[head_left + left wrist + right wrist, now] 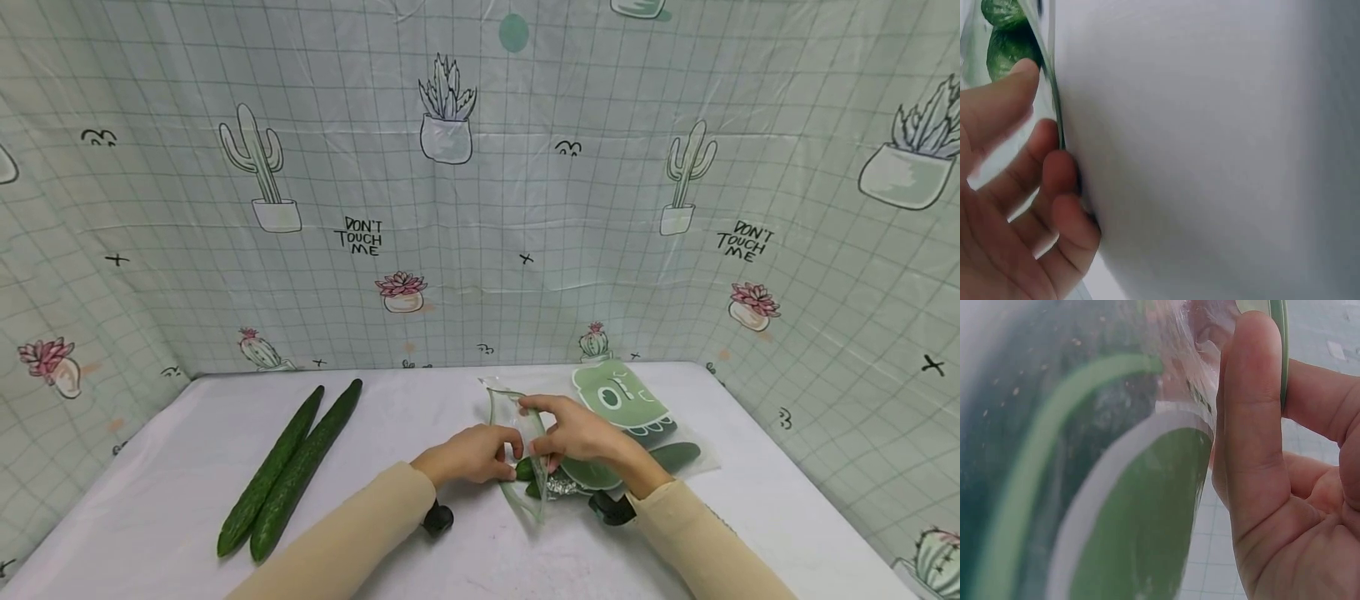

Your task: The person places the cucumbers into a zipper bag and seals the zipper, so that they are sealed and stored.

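A clear zip bag (517,500) with a green cartoon print (618,396) lies on its side, its green-edged mouth facing left. Cucumbers (678,456) are inside, and their round ends (1013,50) show at the mouth. My right hand (573,429) pinches the upper part of the mouth's rim, with the green strip (1284,356) between thumb and finger. At the mouth's left side my left hand (472,452) has its fingers curled at the rim. Its thumb (997,103) overlaps a cucumber end in the left wrist view.
Two long cucumbers (273,467) lie side by side at the left of the white table (405,408). A patterned cloth (480,208) hangs behind the table and along both sides. Shiny silver material (561,485) shows by the bag's mouth.
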`<move>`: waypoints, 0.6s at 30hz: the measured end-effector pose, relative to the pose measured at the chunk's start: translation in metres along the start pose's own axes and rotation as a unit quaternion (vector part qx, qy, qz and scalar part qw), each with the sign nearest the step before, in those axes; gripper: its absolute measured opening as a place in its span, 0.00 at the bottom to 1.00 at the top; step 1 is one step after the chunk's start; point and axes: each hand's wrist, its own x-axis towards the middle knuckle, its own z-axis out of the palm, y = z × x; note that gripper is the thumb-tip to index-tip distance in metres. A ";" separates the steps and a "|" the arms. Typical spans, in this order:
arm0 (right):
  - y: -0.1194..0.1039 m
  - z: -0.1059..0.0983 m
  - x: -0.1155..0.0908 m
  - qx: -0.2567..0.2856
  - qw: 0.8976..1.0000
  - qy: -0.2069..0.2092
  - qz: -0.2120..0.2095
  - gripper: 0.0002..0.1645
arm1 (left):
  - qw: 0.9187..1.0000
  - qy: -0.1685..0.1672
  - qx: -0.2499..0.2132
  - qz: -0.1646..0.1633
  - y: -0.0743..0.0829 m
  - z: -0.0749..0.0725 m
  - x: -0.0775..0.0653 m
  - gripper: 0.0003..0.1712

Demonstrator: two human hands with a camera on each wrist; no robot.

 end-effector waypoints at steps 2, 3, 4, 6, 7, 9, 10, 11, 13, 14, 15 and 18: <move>0.000 -0.001 -0.001 -0.003 1.000 0.000 -0.001 0.41 | 1.000 0.007 0.003 -0.004 0.001 0.001 0.001 0.09; 0.000 -0.001 -0.001 -0.003 1.000 -0.001 -0.002 0.41 | 1.000 0.010 0.004 -0.007 0.002 0.001 0.002 0.10; 0.000 -0.001 -0.001 -0.002 1.000 -0.002 -0.002 0.41 | 1.000 0.011 0.004 -0.009 0.002 0.001 0.002 0.10; -0.001 -0.001 -0.001 -0.002 1.000 -0.003 -0.002 0.41 | 1.000 0.013 0.005 -0.013 0.002 0.001 0.002 0.10; -0.001 -0.001 -0.001 -0.002 1.000 -0.003 0.001 0.41 | 1.000 0.014 0.004 -0.014 0.002 0.002 0.002 0.10; -0.001 -0.001 -0.001 -0.001 1.000 -0.003 0.000 0.42 | 1.000 0.015 0.002 -0.016 0.002 0.002 0.002 0.10; -0.001 -0.001 -0.001 0.000 1.000 -0.002 -0.001 0.42 | 1.000 0.017 0.002 -0.016 0.002 0.002 0.002 0.10; -0.001 -0.001 -0.001 0.000 1.000 -0.002 -0.003 0.42 | 1.000 0.020 -0.002 -0.016 0.001 0.002 0.001 0.10; -0.001 -0.001 -0.001 0.001 1.000 -0.002 -0.005 0.42 | 0.999 0.025 -0.015 -0.017 0.000 0.002 0.000 0.10; -0.001 -0.001 -0.001 0.003 1.000 -0.002 -0.004 0.42 | 0.999 0.028 -0.025 -0.017 0.000 0.002 -0.001 0.10; -0.001 -0.001 -0.001 0.003 1.000 -0.002 -0.003 0.42 | 0.999 0.031 -0.036 -0.015 -0.001 0.002 -0.002 0.10; 0.000 0.000 0.000 0.006 1.000 -0.003 -0.001 0.42 | 0.997 0.032 -0.072 -0.010 -0.005 0.001 -0.009 0.11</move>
